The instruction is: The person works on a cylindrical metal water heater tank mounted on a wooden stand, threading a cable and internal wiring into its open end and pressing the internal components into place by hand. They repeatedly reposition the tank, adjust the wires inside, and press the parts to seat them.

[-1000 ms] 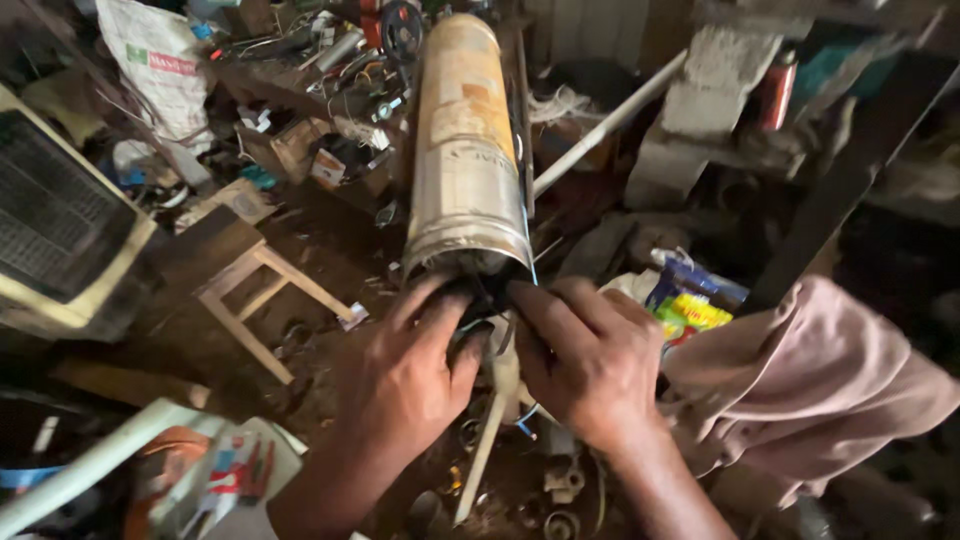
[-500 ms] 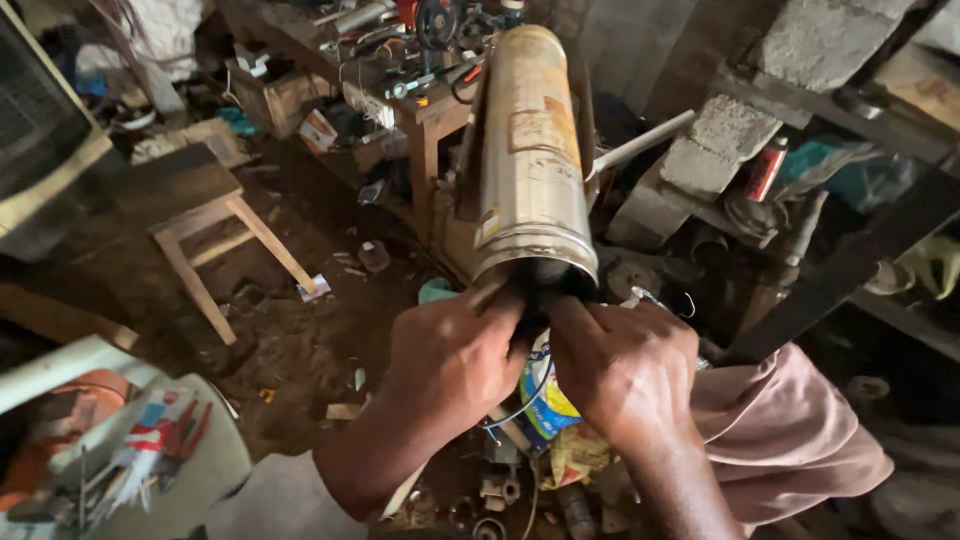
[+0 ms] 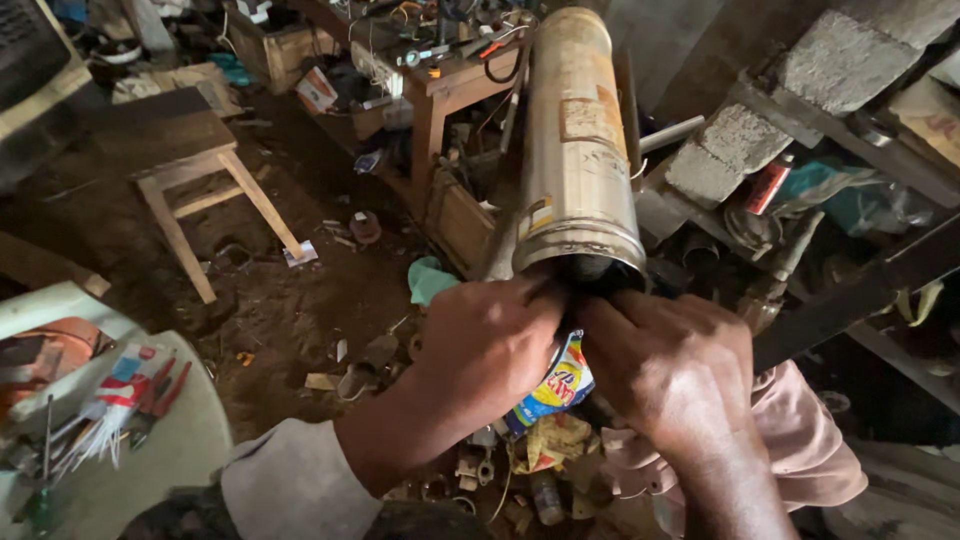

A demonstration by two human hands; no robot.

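Hands meet at the near end of a long metal cylinder (image 3: 580,160), which lies slanted away from the camera with its far end up among the clutter and its open mouth tipped toward the person. Left hand (image 3: 490,340) and right hand (image 3: 670,365) press together just under that dark mouth, thumbs and fingers curled inward against the rim. Each grip is closed tight around whatever sits in the opening, but the fingers hide it, so what exactly they hold cannot be told. Working from both sides like this steadies the end while the weight of the tube rests elsewhere (its support is out of sight behind the hands).

The cylinder is a dull, brassy sheet-metal shell, smooth but stained, with worn patches of paper label (image 3: 590,118) peeling on its side and a thin raised lip at the mouth. A grey sleeve (image 3: 290,490) covers the left forearm.

Below the hands a crinkled blue and yellow packet (image 3: 555,385) lies among small metal fittings on the dirt floor (image 3: 290,310), with pinkish cloth (image 3: 800,450) bunched under the right wrist. A rough wooden stool (image 3: 190,170) stands well apart to the left, and a wooden worktop (image 3: 440,85) loaded with tools sits beside the cylinder's far end. Grey concrete blocks (image 3: 800,90) prop a shelf at the right.
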